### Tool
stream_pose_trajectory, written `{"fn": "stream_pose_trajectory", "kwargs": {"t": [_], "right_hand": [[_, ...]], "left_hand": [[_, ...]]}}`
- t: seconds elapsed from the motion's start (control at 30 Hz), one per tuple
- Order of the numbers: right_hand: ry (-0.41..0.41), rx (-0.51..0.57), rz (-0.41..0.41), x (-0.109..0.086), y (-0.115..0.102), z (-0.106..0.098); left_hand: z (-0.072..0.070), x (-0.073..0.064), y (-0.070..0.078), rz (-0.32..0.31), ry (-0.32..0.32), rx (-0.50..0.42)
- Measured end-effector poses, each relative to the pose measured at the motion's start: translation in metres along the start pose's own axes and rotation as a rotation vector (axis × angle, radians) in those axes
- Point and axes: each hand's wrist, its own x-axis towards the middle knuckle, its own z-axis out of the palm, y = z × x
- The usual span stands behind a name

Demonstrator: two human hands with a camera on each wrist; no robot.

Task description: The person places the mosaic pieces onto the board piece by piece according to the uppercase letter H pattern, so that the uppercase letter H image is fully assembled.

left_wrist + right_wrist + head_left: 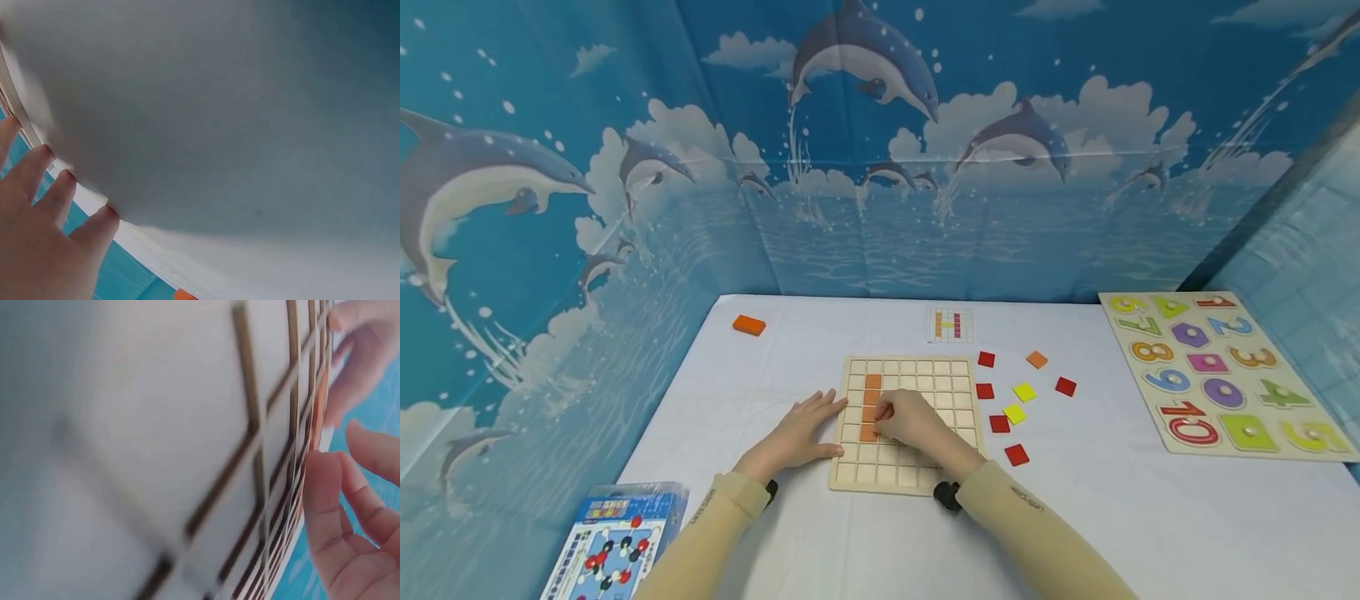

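A wooden grid board [887, 475] lies on the white table. Several orange square tiles [872, 382] form a column in its left part. Bent over the lower end of that column is my right hand [913, 421], its fingertips touching the tiles; the right wrist view shows no tile between its fingers [322, 487]. My left hand [797, 433] rests at the board's left edge, fingers spread and fingertips against the rim. In the left wrist view, the left hand [50, 244] has nothing in its grasp.
Right of the board lie loose red tiles [1017, 455], yellow tiles [1015, 414] and one orange tile [1037, 359]. A pattern card [951, 325] sits behind it. An orange block [748, 325] is at back left, a number puzzle [1217, 375] at right, a blue box [617, 542] at front left.
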Motion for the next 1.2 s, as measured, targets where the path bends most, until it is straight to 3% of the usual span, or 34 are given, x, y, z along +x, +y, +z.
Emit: {"fn": "stream_pose_trajectory", "kwargs": {"t": [0.3,0.67,0.93,1.2], "right_hand": [[0.105,0.056,0.093,-0.005,0.047,-0.060],[0.290,0.026,0.334,-0.021,0.118,-0.142],[0.322,0.033,0.395,-0.026,0.151,-0.168],[0.324,0.066,0.465,-0.020,0.168,-0.175]], "left_hand": [[0.000,-0.002,-0.001,-0.005,-0.005,0.015],[0.003,-0.002,-0.003,0.000,-0.004,0.015],[0.000,-0.001,-0.002,0.025,-0.014,0.011],[-0.003,0.000,-0.005,0.032,-0.037,0.033]]}}
